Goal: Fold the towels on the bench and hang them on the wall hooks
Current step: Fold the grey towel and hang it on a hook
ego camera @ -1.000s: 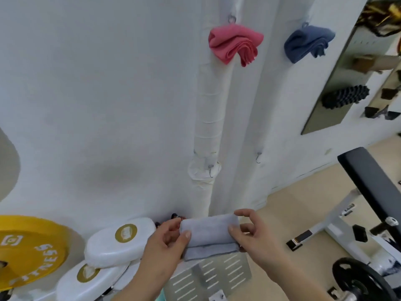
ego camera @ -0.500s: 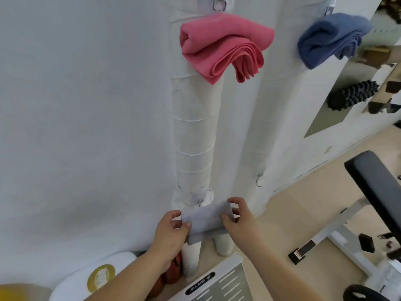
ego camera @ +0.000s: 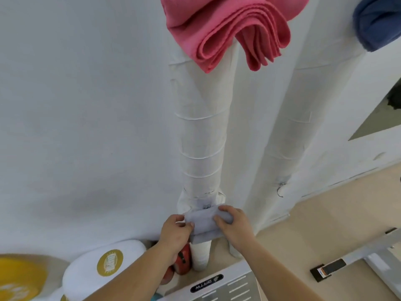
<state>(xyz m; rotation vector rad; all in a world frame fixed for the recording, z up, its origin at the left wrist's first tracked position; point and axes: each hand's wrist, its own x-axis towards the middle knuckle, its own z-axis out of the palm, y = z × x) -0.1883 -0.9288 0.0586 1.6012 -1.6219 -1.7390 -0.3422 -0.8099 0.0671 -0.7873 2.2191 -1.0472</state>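
Holding the folded grey towel (ego camera: 204, 223) at both ends, the left hand (ego camera: 174, 234) and right hand (ego camera: 234, 227) have brought it in against the wrapped pipe (ego camera: 201, 137), just under the small hook (ego camera: 206, 206) low on that pipe. Each grip is clamped on the cloth. Hooking it looks like the step in hand. High on the pipe hangs a pink towel (ego camera: 227, 33), with a blue towel (ego camera: 377, 20) to its right. No container shows.

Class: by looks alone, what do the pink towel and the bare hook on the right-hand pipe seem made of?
Pink towel: soft matte cloth, perhaps microfibre; it droops in rounded layered folds. Hook: seemingly thin metal wire; dark, slender, curved, though small.
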